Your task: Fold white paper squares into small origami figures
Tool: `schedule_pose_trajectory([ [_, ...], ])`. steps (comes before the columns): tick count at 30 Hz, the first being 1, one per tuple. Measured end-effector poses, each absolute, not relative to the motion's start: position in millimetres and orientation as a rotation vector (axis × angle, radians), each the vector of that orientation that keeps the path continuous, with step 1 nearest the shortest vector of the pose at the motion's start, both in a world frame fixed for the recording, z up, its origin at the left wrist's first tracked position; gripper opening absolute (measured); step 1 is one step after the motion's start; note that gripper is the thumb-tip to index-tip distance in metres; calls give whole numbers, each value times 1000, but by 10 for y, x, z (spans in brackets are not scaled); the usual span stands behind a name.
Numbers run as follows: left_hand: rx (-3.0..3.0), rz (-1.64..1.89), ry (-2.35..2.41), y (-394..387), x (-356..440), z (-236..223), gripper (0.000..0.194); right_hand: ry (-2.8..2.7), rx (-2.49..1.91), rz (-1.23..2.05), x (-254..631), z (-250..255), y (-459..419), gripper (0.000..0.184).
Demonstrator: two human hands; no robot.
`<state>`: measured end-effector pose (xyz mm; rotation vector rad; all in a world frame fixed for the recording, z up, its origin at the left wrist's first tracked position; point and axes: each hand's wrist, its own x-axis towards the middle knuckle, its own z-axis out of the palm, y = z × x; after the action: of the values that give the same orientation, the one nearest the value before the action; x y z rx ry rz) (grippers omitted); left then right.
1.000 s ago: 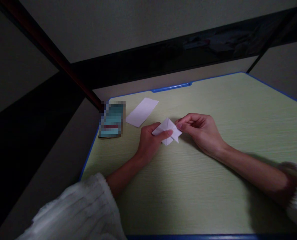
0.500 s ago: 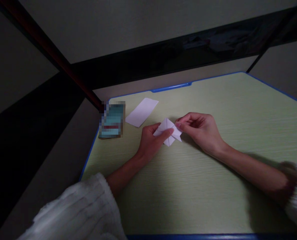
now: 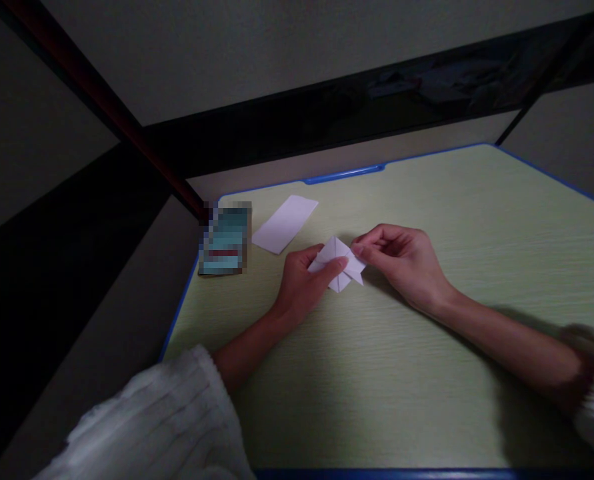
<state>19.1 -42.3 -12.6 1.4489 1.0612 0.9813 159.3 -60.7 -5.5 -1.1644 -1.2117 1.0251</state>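
Observation:
A small piece of folded white paper [image 3: 337, 248], creased into several triangular flaps, is held just over the middle of the table. My left hand [image 3: 304, 281] grips it from the left, thumb pressed on top and fingers hidden beneath. On the other side, my right hand [image 3: 401, 260] pinches the paper's right corner between thumb and index finger. One pointed flap sticks out below the right thumb.
A flat white sheet of paper [image 3: 285, 224] lies behind my left hand. Left of it, a pixelated, phone-like rectangle [image 3: 225, 240] rests by the table's left edge. The pale table [image 3: 377, 393] has a blue rim and a blue strip [image 3: 345, 175] at its far edge; panels stand behind.
Almost nothing differs. Both hands keep their hold on the folded paper, and its right part has shifted very slightly.

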Motion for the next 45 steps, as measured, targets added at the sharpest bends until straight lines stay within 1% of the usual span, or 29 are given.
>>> schedule_pose_trajectory([
  [9,1420,959,1002,-409,168,-147,20,-1418,-1125,1239,1613,-52,-596,17],
  [16,1368,927,1019,-412,182,-131,22,-1485,-1068,1226,1631,-53,-612,24],
  [21,1298,958,968,-401,186,-156,20,-1451,-1070,1198,1640,-62,-616,26],
  [25,1288,951,953,-398,179,-165,18,-1443,-1099,1156,1646,-61,-623,25],
  [32,1270,967,921,-380,172,-188,17,-1408,-1098,1195,1640,-76,-617,24],
  [39,1304,923,930,-395,175,-194,19,-1468,-1047,1286,1642,-80,-613,14],
  [45,1279,912,907,-403,186,-185,17,-1446,-1034,1251,1629,-74,-650,16],
])
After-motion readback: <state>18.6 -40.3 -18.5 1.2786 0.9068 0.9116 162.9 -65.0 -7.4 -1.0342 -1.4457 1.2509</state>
